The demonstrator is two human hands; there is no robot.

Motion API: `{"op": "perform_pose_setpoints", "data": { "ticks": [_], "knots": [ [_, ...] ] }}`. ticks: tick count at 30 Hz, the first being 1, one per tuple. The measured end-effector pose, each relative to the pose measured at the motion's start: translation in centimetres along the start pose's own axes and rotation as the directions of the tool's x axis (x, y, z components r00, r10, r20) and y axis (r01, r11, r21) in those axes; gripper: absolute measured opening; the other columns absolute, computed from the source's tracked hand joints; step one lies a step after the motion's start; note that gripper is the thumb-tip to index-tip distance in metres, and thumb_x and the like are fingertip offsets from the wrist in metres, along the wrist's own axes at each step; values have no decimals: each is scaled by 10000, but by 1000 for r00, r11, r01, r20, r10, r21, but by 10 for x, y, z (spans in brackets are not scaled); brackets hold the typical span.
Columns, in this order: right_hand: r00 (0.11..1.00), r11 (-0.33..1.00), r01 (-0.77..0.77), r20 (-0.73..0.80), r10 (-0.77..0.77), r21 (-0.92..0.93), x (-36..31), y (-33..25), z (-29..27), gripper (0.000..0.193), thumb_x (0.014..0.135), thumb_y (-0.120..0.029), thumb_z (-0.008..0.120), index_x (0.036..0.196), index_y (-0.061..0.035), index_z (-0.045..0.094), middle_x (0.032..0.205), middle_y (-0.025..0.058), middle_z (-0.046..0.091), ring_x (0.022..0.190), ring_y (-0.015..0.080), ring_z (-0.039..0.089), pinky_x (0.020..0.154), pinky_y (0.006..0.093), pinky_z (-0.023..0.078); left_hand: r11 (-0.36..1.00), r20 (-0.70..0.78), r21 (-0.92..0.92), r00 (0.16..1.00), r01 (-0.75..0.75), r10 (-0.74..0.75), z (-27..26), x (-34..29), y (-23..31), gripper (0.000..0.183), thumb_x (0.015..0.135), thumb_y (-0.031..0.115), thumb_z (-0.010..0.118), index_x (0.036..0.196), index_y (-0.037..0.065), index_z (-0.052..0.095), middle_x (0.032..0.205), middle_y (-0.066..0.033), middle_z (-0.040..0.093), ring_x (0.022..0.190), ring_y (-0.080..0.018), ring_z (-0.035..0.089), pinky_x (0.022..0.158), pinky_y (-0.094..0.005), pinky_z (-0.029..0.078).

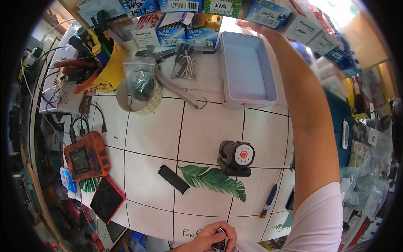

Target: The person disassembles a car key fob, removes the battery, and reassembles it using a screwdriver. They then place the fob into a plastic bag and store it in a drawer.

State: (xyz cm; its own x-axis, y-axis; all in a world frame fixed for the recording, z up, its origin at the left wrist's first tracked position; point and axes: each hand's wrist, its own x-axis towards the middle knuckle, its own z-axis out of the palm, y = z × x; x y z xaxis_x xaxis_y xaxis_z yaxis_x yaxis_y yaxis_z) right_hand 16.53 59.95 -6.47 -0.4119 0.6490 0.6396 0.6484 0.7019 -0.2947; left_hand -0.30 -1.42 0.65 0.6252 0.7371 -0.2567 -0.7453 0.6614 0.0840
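At the near edge of the table my left hand [215,239] is closed around a small black object [219,240] with a shiny edge, shaped like a key fob; the fingers cover much of it. My right arm stretches to the far side, past the grey-blue plastic tray [247,101]. There my right hand [250,26] is beside the small boxes, partly behind a blue box [268,15], and most of its fingers are hidden. Between the hands stands a black device [236,157] with a round white end and a red power symbol. A black oblong piece [174,179] lies left of it.
A yellow holder [110,71] full of pliers and other hand tools stands at the back left, near a tape roll [155,103]. Farther forward lie an orange-cased meter [87,156] and a red-edged phone [108,199]. A blue-handled tool [270,201] lies at the right.
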Motion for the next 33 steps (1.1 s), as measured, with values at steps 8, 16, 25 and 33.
{"op": "perform_pose_setpoints", "data": {
  "ticks": [8, 16, 25, 33],
  "knots": [
    [989, 989, -126, -74, 131, 72, -54, -83, -68, 534, 802, -435, 578, 1123, -8, 562, 1115, 191, 580, 1043, 337, 542, 928, 387, 391, 994, -31, 93, 998, -49, 53, 1, 4, -6, 250, 903, 255, 529, 891, 14, 460, 728, -165, 514, 640, -238, 515, 587, -361, 414],
    [945, 915, -319, 150, 289, 246, -103, -204, -161, 559, 810, -404, 589, 1162, 26, 522, 1053, 201, 602, 950, 300, 584, 835, 335, 441, 977, 82, 140, 985, -163, 152, -6, 8, -13, 212, 913, 224, 505, 907, 17, 459, 746, -148, 530, 629, -216, 522, 594, -337, 446],
    [955, 948, -291, -102, 279, -130, -125, -191, -188, 343, 791, -288, 600, 1018, -31, 611, 1003, 159, 617, 902, 306, 585, 760, 389, 465, 920, 70, 215, 945, -327, 319, -7, 3, -17, 228, 942, 293, 435, 903, 71, 466, 698, -97, 495, 559, -189, 488, 550, -319, 384],
    [764, 511, -628, -342, 547, -586, -196, -76, -270, 399, 801, -367, 589, 1095, -97, 577, 1195, 128, 523, 1069, 326, 517, 863, 426, 455, 922, 81, 252, 956, -293, 281, -3, 9, -18, 221, 939, 289, 446, 903, 71, 463, 699, -99, 497, 553, -188, 481, 545, -325, 381]
  ]
}}
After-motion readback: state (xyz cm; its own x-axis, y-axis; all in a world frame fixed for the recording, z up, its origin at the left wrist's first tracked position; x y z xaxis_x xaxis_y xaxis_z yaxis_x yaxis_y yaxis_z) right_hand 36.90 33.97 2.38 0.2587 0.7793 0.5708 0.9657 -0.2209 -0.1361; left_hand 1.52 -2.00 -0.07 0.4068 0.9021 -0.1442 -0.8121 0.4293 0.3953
